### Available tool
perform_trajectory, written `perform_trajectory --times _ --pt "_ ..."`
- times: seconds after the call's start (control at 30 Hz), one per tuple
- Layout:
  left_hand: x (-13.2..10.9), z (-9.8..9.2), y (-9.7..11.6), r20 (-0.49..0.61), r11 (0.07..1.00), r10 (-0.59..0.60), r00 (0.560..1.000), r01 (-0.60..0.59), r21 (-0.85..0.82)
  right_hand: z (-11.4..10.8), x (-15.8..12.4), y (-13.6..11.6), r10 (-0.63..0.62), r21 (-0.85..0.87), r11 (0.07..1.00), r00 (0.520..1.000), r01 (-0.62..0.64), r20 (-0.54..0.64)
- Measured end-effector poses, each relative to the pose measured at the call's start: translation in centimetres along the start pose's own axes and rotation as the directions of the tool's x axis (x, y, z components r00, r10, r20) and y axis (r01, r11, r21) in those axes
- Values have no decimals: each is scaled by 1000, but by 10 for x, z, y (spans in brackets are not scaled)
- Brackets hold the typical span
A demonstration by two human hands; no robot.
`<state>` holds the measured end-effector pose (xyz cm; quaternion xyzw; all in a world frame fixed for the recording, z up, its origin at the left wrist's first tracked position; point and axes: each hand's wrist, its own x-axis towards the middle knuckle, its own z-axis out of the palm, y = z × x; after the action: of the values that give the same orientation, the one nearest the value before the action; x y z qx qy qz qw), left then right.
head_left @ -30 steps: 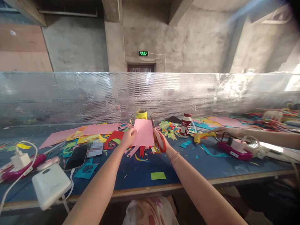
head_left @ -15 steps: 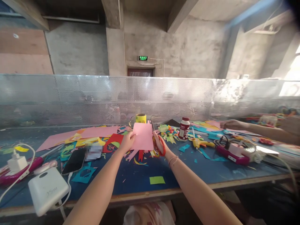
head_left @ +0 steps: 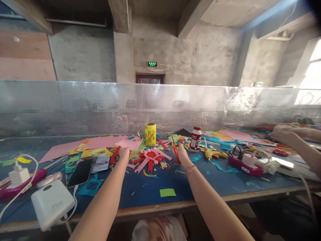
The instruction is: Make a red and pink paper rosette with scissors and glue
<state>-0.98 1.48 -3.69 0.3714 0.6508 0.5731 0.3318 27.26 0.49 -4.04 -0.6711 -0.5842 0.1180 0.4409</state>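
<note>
My left hand (head_left: pixel 124 154) is closed on the near edge of a pink paper sheet (head_left: pixel 130 144), which lies low over the scraps left of centre. Red-handled scissors (head_left: pixel 175 150) are in my right hand (head_left: pixel 182 154), blades pointing away toward the mesh screen. Between my hands lies a pink and red paper rosette (head_left: pixel 151 157) with ribbon tails. A yellow roll (head_left: pixel 150 134) stands upright behind it. Nearer the front edge is a small green paper rectangle (head_left: pixel 168 192).
A bottle (head_left: pixel 196 139), yellow glue gun (head_left: pixel 214 154) and purple power strip (head_left: pixel 247 166) sit at right. At left are a phone (head_left: pixel 79 173) and white power bank (head_left: pixel 53 205). Another person's hands (head_left: pixel 288 134) are at far right; a mesh screen (head_left: pixel 155 103) stands behind.
My left hand has moved left with the pink paper, uncovering the rosette and roll. My right hand has shifted right with the scissors. The other person's arm has moved right, and a second hand shows.
</note>
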Motion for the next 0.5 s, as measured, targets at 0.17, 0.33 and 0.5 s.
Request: perform_trajectory --times 0.17,0.33,0.5 --pt "-11 7 2 179 985 -124 976 143 -96 -11 -8 6 64 -553 833 996 -19 63" --pt "-18 8 8 292 981 -121 949 160 -114 -5 -20 -7 -139 -660 734 986 161 86" --pt "-22 8 11 307 987 -6 952 55 -154 14 -23 -17 -50 -645 715 941 268 335"
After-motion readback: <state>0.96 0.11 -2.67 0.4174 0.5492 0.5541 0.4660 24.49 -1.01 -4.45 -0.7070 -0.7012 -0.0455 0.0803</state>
